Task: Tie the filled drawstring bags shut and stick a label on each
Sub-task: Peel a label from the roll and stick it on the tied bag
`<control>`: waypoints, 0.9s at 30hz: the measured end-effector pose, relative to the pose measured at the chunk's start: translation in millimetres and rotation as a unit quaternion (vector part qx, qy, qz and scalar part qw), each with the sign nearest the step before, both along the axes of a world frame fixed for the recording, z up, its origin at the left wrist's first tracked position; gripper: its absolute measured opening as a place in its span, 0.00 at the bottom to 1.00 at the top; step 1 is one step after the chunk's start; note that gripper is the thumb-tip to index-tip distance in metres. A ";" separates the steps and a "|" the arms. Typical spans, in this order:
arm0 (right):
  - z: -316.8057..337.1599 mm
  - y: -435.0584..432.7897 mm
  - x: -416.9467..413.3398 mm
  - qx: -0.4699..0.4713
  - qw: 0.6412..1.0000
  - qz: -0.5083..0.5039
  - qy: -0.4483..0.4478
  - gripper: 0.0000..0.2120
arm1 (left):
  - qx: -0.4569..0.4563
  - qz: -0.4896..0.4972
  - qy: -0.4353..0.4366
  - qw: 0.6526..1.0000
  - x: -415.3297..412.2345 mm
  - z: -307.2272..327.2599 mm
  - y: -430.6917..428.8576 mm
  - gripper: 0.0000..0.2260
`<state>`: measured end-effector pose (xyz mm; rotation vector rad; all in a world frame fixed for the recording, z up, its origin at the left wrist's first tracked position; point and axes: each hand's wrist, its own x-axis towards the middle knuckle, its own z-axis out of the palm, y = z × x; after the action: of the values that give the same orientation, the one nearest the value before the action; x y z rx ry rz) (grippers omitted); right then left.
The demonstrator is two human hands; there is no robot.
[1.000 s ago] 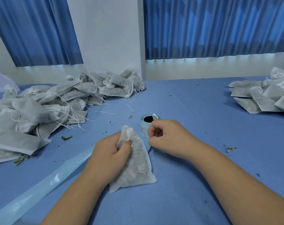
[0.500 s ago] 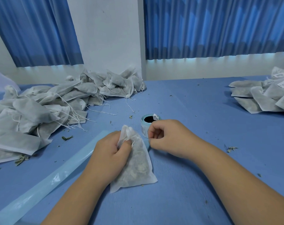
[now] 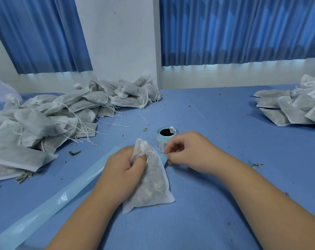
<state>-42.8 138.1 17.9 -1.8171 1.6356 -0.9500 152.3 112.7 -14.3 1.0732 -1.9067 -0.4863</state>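
presently: one filled drawstring bag (image 3: 153,186) lies on the worktop (image 3: 207,204) at centre, gripped at its gathered neck.
left hand (image 3: 124,170): fingers curled tight round the bag's neck, bag body flat on the worktop. right hand (image 3: 189,152): fingers curled, thumb and forefinger pinching the end of the pale blue backing strip (image 3: 54,195), just beside the label roll (image 3: 166,137); whether a label sits between them cannot be told. untied bags (image 3: 44,120) heaped at left, labelled bags (image 3: 297,105) at right.
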 end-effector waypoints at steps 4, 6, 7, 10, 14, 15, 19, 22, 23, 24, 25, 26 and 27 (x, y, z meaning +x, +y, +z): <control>3.2 2.8 -2.4 0.021 1.000 0.018 -0.015 0.09 | 0.006 0.005 0.006 1.000 0.3 -1.5 -1.4 0.17; 4.4 3.9 -3.0 0.028 0.999 0.025 -0.022 0.10 | 0.009 0.007 0.008 1.000 0.6 -1.7 -1.9 0.17; 4.8 4.0 -3.2 0.032 0.999 0.025 -0.025 0.11 | 0.010 0.007 0.009 1.000 0.7 -1.6 -1.9 0.17; 4.6 2.8 -3.6 0.036 0.999 0.020 -0.029 0.12 | 0.015 0.008 0.011 1.000 0.4 -1.0 -1.4 0.18; 3.5 2.6 -2.2 0.024 0.999 0.016 -0.036 0.15 | 0.018 0.011 0.015 1.000 -0.2 0.8 0.1 0.18; 3.5 2.6 -2.1 0.019 0.999 0.014 -0.038 0.16 | 0.020 0.014 0.018 1.000 -0.2 1.1 0.3 0.18; 4.6 2.9 -3.1 0.024 0.999 0.014 -0.036 0.13 | 0.035 0.031 0.034 0.998 0.2 0.9 -0.7 0.17; 6.2 3.2 -4.8 0.046 0.999 0.010 -0.026 0.12 | 0.042 0.041 0.037 0.998 0.3 0.2 -1.3 0.16; 6.9 3.1 -5.6 0.053 0.998 0.009 -0.020 0.12 | 0.044 0.044 0.039 0.997 0.3 0.0 -1.5 0.16; 7.4 3.0 -6.6 0.059 0.998 0.007 -0.014 0.12 | 0.046 0.047 0.040 0.997 0.3 -0.2 -1.8 0.16; 7.7 2.6 -7.7 0.065 0.998 0.005 -0.010 0.11 | 0.048 0.051 0.040 0.997 0.3 -0.3 -2.3 0.16; 7.6 2.1 -8.9 0.074 0.997 0.002 -0.009 0.11 | 0.049 0.056 0.038 0.996 0.3 -0.3 -2.8 0.16; 7.2 1.4 -10.3 0.084 0.996 -0.004 -0.011 0.12 | 0.051 0.062 0.036 0.996 0.2 -0.3 -3.3 0.16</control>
<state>-53.1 139.5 25.1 -1.6829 1.6583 -0.8066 152.5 109.4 -14.6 1.2154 -1.7564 -0.5492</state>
